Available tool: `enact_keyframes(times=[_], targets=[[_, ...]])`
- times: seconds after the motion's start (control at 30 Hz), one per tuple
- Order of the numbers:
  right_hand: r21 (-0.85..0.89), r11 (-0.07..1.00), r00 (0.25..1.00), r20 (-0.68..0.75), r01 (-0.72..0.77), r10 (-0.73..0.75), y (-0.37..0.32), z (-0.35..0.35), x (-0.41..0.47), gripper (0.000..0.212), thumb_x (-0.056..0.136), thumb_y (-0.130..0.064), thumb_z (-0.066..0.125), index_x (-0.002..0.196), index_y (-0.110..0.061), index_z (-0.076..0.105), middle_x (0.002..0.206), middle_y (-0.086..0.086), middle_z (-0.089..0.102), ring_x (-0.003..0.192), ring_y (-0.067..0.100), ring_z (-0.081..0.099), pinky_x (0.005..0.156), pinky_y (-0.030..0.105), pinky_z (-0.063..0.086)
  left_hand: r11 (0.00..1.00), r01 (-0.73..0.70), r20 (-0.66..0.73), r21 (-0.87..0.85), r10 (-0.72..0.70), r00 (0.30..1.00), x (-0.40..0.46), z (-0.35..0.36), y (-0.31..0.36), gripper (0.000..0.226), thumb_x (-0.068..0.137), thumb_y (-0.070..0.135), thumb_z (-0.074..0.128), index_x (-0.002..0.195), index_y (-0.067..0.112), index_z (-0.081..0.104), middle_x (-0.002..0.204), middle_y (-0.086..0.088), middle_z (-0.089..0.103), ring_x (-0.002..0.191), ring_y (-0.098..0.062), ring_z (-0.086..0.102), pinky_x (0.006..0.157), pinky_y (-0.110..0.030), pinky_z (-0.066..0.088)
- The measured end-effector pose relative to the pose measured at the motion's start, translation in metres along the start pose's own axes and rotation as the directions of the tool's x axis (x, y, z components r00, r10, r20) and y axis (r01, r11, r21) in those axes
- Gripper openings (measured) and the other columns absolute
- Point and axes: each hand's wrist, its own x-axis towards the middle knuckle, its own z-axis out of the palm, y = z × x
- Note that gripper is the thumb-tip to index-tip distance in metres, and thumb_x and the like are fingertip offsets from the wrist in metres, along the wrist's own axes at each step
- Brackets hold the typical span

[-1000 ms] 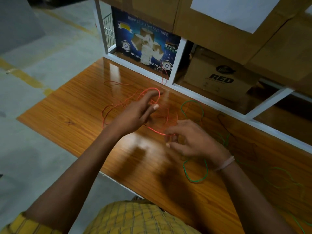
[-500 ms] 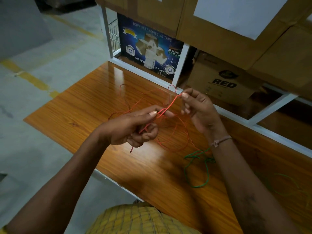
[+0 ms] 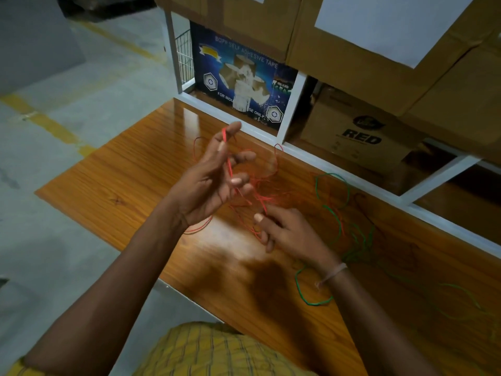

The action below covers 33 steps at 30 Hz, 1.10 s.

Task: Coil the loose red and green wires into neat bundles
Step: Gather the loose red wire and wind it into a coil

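Note:
A thin red wire [image 3: 267, 198] lies in loose tangled loops on the wooden table [image 3: 130, 180], just in front of the shelf frame. My left hand [image 3: 214, 183] is raised above the table, pinching a strand of the red wire between thumb and forefinger, the strand running down across its palm. My right hand [image 3: 287, 232] is lower and to the right, its fingers closed on the same red wire near the tangle. A green wire [image 3: 333, 210] sprawls in loose loops to the right of the red one, passing under my right wrist.
A white shelf frame [image 3: 290, 115] runs along the table's far edge, holding a blue adhesive tape box [image 3: 244, 85] and a cardboard box marked RED [image 3: 360, 134]. Large cardboard boxes [image 3: 352, 42] sit above. The table's left edge drops to a concrete floor [image 3: 67, 109].
My right hand came down from near the shelf to the tangle on the table. My left hand rose and turned palm-up, lifting the red strand.

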Motion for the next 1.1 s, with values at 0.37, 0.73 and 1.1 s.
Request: enact_keyframes(times=[0.37, 0.73, 1.1], targets=[[-0.458, 0.863, 0.964, 0.246, 0.211, -0.105, -0.018, -0.026, -0.015, 0.039, 0.086, -0.046, 0.075, 0.122, -0.033, 0.064, 0.078, -0.004, 0.070, 0.057, 0.002, 0.057, 0.058, 0.024, 0.044, 0.666, -0.033, -0.284, 0.745, 0.361, 0.888, 0.013, -0.011, -0.014, 0.043, 0.115, 0.039, 0.040, 0.157, 0.040, 0.032, 0.154, -0.006, 0.042, 0.133, -0.026, 0.065, 0.106, -0.056, 0.057], [0.370, 0.889, 0.960, -0.033, 0.270, -0.278, -0.044, -0.095, 0.004, 0.007, 0.086, 0.000, 0.064, 0.083, -0.006, 0.067, 0.073, 0.015, 0.062, 0.064, 0.021, 0.056, 0.066, 0.034, 0.045, 0.213, 0.037, -0.036, 0.976, -0.007, 0.999, -0.006, -0.013, -0.012, 0.041, 0.116, 0.039, 0.032, 0.153, 0.029, 0.045, 0.110, 0.015, 0.059, 0.079, 0.012, 0.062, 0.065, -0.010, 0.046], [0.204, 0.978, 0.975, -0.220, 0.036, 0.010, -0.016, -0.065, 0.049, 0.033, 0.108, -0.032, 0.058, 0.092, -0.006, 0.071, 0.062, 0.000, 0.058, 0.053, 0.011, 0.053, 0.057, 0.023, 0.046, 0.983, 0.183, 0.361, 0.031, -0.182, 0.915, -0.021, 0.000, -0.001, 0.050, 0.112, 0.039, 0.028, 0.157, 0.021, 0.040, 0.116, -0.025, 0.054, 0.044, -0.013, 0.028, 0.039, -0.021, 0.021]])
